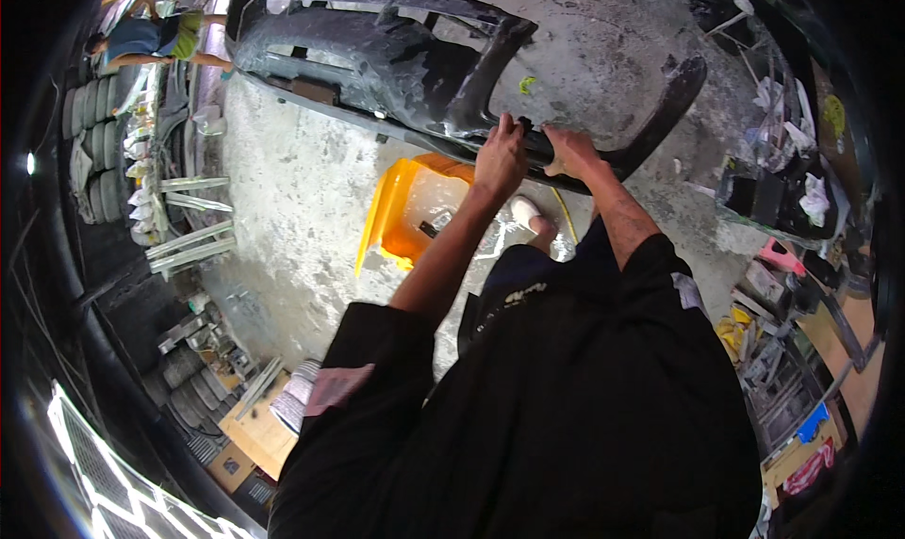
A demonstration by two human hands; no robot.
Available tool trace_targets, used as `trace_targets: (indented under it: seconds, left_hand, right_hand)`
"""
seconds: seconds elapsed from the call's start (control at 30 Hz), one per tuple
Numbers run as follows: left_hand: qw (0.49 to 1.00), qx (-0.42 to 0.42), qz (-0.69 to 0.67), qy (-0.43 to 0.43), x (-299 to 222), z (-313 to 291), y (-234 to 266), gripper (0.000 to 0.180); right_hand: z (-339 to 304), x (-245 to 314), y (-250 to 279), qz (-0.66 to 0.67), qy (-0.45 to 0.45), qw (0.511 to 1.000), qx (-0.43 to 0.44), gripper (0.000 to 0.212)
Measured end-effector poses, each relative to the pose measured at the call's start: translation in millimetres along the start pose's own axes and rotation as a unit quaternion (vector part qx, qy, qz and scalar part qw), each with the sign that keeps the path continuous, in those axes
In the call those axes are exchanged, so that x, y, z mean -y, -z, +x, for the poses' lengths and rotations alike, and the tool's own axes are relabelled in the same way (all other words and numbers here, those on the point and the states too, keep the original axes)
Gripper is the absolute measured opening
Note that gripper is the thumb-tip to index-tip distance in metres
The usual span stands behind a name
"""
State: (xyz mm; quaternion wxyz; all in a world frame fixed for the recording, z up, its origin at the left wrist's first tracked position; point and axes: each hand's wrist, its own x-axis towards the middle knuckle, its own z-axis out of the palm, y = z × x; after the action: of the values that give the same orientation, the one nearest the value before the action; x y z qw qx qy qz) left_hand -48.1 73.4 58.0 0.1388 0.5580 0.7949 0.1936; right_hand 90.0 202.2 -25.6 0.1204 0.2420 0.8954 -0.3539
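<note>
A large black car bumper (396,63), scuffed with grey patches, stretches across the upper part of the head view, its curved end (674,96) at the right. My left hand (501,160) is closed at its near edge, fingers curled over the top. Just to the right, my right hand (571,153) grips the same edge, with the thumb on the near side. Between the two hands a small dark piece (524,123) shows; I cannot tell if it belongs to the bumper. The undersides of my fingers are hidden.
An orange-yellow plastic bin (385,214) lies below the bumper, beside my foot (528,214). Stacked tyres (92,124) line the left wall, where another person (156,40) stands. A black crate (768,200) and clutter fill the right side. The concrete floor (292,171) is stained.
</note>
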Motion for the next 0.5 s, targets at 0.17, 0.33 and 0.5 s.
trace_targets:
  seconds: [0.17,0.33,0.5]
  left_hand:
    - [0.999,0.0,0.012,0.052,26.3,17.8,31.3,0.027]
    - [0.998,-0.025,-0.016,0.054,9.9,1.9,14.1,0.028]
    - [0.991,-0.033,-0.025,0.128,-10.1,1.1,-1.1,0.025]
  right_hand:
    - [2.8,0.6,1.6,-0.019,0.038,0.999,-0.02,0.099]
    - [4.3,-4.7,3.3,0.014,0.052,0.998,-0.02,0.093]
    - [6.5,1.0,8.3,0.006,0.028,0.999,0.022,0.091]
